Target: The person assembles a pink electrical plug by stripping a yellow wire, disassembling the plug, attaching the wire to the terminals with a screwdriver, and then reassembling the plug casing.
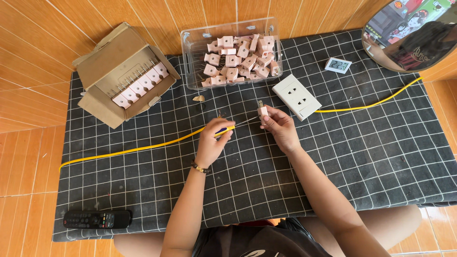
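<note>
Meanwhile, the left hand (213,140) pinches a yellow-and-blue screwdriver (224,130) over the black checked mat (381,152), its tip toward a pink plug (263,112) gripped by the right hand (281,127), near the white socket block (296,96).

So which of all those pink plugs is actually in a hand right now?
The pink plug pinched in the right hand, prongs up; the others lie in the clear bin or the cardboard box.

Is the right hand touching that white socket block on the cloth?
Apart. The head view shows dark cloth between the right hand, which holds a small plug, and the socket block.
</note>
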